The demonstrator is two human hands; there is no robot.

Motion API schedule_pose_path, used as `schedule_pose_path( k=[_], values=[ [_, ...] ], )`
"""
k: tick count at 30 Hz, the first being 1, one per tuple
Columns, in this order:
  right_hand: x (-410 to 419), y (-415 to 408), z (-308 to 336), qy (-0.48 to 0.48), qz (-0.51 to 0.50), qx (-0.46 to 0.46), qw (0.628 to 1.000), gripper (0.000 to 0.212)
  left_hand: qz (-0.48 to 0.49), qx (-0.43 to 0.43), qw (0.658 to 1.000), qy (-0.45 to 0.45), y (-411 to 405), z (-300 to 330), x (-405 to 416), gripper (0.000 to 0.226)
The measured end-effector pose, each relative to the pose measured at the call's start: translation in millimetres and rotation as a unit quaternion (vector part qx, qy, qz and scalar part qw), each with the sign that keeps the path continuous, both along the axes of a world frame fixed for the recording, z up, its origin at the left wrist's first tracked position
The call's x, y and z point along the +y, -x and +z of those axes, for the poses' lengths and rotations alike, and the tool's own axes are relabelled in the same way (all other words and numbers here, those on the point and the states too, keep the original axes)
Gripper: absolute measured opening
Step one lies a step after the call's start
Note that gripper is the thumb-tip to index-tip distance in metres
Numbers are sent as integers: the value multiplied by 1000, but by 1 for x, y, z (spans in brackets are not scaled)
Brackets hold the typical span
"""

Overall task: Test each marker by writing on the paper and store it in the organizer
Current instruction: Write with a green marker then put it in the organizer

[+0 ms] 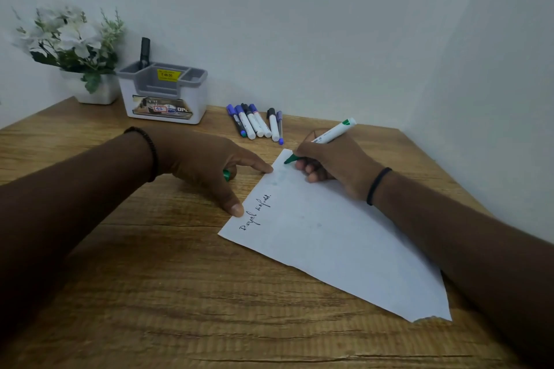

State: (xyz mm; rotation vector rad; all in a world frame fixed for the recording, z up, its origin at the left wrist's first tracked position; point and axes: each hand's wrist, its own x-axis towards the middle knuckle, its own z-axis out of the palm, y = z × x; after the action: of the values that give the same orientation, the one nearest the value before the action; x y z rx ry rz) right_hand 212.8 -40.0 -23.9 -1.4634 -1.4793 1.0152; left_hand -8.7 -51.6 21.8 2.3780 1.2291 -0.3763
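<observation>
A white sheet of paper (329, 237) lies on the wooden desk, with black handwriting near its left edge. My right hand (332, 165) grips a green marker (332, 133), uncapped, its tip touching the paper's top corner. My left hand (204, 162) presses the paper's left edge with thumb and forefinger and keeps the green cap (226, 175) curled in its other fingers. Several capped markers (254, 123) lie in a row at the back of the desk. The grey and white organizer (163, 93) stands at the back left with one black marker (145, 52) upright in it.
A white pot of white artificial flowers (75, 48) stands left of the organizer against the wall. Walls close the desk at the back and on the right. The wooden desk (150, 293) stretches wide in front of the paper.
</observation>
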Motion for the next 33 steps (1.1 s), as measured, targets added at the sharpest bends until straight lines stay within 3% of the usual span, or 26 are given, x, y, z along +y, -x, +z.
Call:
schedule_pose_path(
  k=[18,26,33],
  values=[
    [0,1,-1,-5,-46,22,999,11,-6,10,1000,0,-4,1,-1,89],
    [1,3,-2,-1,-19,15,1000,13,-10,9,1000,-4,-3,3,-2,84],
    [1,-3,2,8,-66,17,998,11,0,-9,1000,1,-2,2,-2,83]
  ],
)
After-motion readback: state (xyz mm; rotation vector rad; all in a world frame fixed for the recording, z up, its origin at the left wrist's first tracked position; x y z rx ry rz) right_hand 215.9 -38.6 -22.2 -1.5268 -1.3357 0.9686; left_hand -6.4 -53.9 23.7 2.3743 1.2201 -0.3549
